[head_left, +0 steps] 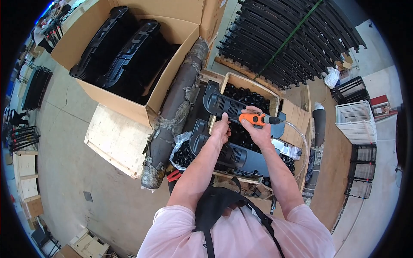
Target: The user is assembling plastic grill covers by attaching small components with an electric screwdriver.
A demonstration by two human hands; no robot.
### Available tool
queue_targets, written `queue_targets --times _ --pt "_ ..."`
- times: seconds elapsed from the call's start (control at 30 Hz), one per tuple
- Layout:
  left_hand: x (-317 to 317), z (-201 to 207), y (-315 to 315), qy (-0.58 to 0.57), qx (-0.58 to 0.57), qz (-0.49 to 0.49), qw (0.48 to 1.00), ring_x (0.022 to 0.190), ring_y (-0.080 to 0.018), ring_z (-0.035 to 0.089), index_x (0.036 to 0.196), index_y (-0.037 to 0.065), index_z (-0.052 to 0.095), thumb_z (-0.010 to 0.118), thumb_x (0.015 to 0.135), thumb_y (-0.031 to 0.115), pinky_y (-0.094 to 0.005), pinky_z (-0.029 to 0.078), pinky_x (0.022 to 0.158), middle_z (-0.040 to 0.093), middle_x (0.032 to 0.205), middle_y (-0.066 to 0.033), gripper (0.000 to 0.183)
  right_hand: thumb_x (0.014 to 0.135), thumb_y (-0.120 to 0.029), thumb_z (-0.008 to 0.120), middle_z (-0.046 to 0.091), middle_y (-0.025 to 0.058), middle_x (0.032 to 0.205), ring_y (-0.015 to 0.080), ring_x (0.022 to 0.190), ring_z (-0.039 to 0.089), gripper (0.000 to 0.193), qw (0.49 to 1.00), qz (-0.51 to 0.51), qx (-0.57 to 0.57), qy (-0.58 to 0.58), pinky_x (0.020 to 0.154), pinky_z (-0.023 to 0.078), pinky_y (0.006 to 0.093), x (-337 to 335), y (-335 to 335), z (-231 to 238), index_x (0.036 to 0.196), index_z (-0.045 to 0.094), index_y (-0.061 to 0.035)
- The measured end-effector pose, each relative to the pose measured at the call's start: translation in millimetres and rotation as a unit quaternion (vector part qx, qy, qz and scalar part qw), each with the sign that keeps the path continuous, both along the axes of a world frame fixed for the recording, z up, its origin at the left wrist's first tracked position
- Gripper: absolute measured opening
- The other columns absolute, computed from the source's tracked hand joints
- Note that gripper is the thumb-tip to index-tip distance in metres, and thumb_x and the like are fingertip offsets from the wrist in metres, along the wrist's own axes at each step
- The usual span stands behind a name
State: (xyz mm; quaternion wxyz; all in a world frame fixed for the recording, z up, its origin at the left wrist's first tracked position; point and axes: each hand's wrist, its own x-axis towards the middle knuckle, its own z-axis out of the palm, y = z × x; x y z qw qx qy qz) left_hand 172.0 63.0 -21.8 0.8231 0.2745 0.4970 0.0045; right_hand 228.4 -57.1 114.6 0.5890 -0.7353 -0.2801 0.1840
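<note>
My right hand [259,134] is wrapped round an orange and black power screwdriver [254,119], which lies sideways with its dark tip pointing left. A clear hose [301,133] curves away from its rear end. My left hand [220,130] is closed in a pinch at the screwdriver's tip; what its fingers hold is too small to make out. Just beyond the left fingers lies a dark grey plastic cover [218,103] with slotted vents. A second such cover [234,155] lies nearer to me, partly under my forearms.
Wooden bin [254,80] of black parts lies beneath the work. A plastic bag [180,148] of small black parts sits left. Beyond are a wrapped roll [172,112], a cardboard box [124,99] of black mouldings and stacked black frames [275,38]. White racks [355,121] stand right.
</note>
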Motion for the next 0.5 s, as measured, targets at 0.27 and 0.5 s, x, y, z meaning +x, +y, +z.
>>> queue_targets --times 0.27,0.5 --pt "-2.4 3.8 -0.4 0.005 0.035 -0.019 0.999 0.054 -0.0147 0.047 0.090 0.005 0.062 0.056 0.107 0.052 -0.0324 0.041 0.048 0.049 0.069 -0.0013 0.050 0.086 -0.015 0.080 0.074 0.0027 0.105 0.0132 0.096 0.069 0.029 0.992 0.032 -0.083 -0.089 0.089 0.055 0.0305 3.3 7.1 -5.0 0.113 0.072 -0.0084" --pt "8.0 2.5 -4.5 0.008 0.058 -0.029 0.998 0.051 -0.0154 0.047 0.090 0.004 0.063 0.055 0.107 0.053 -0.0332 0.038 0.044 0.050 0.065 -0.0030 0.053 0.086 -0.016 0.080 0.076 0.0072 0.116 0.0176 0.106 0.072 0.043 0.993 0.054 -0.081 -0.066 0.092 0.057 0.0335 9.7 9.7 4.5 0.126 0.068 -0.0092"
